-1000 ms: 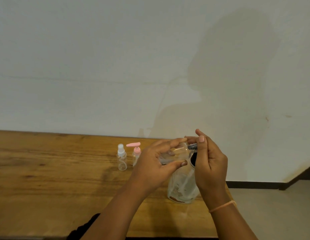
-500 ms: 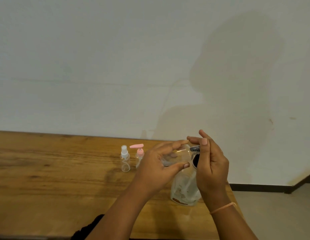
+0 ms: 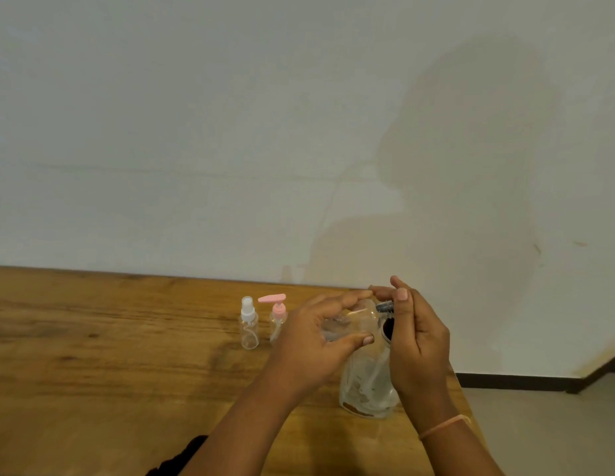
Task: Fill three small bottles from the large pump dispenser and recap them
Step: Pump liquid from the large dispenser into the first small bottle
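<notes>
Head view: left hand [image 3: 312,338], fingers curled round a small bottle [image 3: 350,321] tipped sideways at the nozzle [image 3: 385,307]; right hand [image 3: 416,341], fingers wrapping the pump dispenser [image 3: 367,389] head, near the table [image 3: 93,372] right edge.

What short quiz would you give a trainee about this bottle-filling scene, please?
1. True or false: the left hand holds a small clear bottle off the table while the right hand pinches a dark piece at its mouth.
2. The large dispenser stands: A on the floor, B on the table beneath the hands, C on a shelf.
3. Fill in: the pump top beside the white spray bottle is ___.
Key: 1 true; 2 B; 3 pink.
</notes>
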